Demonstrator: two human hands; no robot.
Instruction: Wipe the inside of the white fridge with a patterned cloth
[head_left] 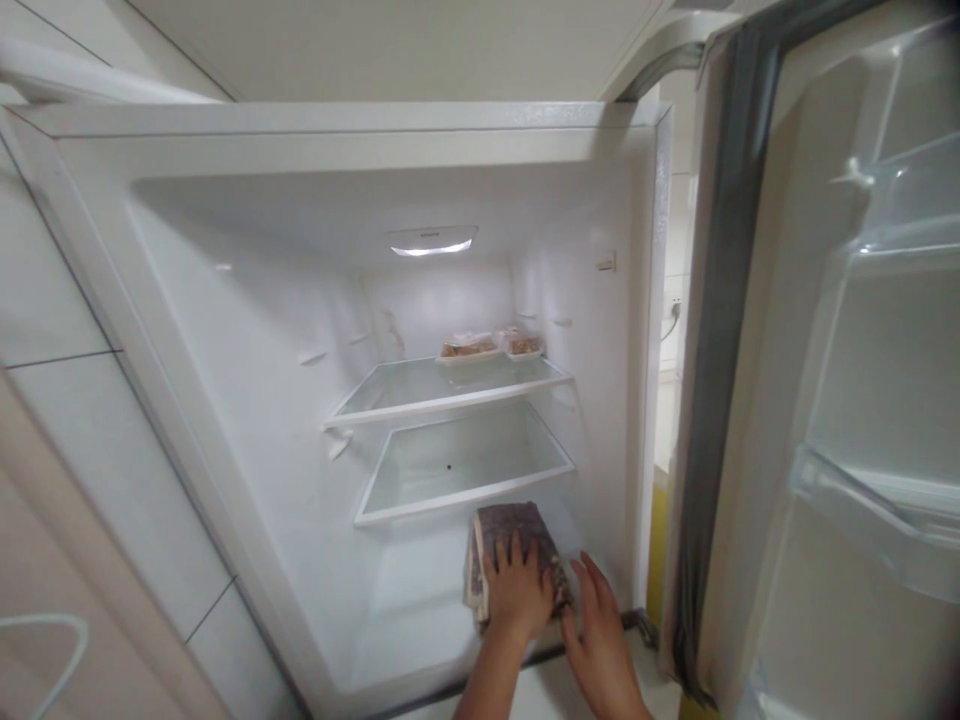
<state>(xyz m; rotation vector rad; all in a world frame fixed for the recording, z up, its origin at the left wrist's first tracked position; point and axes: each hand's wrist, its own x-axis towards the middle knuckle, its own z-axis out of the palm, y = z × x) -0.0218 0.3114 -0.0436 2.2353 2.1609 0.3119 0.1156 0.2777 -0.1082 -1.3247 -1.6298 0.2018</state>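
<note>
1. And here, at the near right of the open refrigerator (641, 300), a folded dark cloth (510, 522) is found, laid on the compartment floor (409, 625), below and nearer than the lower glass shelf (480, 455).
2. Layers are shown along its left side, and a paler, patterned edge is glimpsed at the right; light weight and softness can be expected, with little stiffness, so the folds could easily be slid apart.
3. No breakage need be feared from it; the smooth-looking floor, though, may let it slip if it is pushed from one side only. Whether it is damp cannot be told.
4. A sound hold would be had with the stacked layers pinched together at the left and right edges, or with the whole fold pressed flat from above.
5. Over to the left hand (516, 592): it is laid palm down across the top, fingers spread, the cloth touched but not clamped.
6. And the right hand (598, 625): it is held close beside the cloth's right edge, fingers slightly parted, nothing seen gripped; whether contact is made there cannot be told.
</note>
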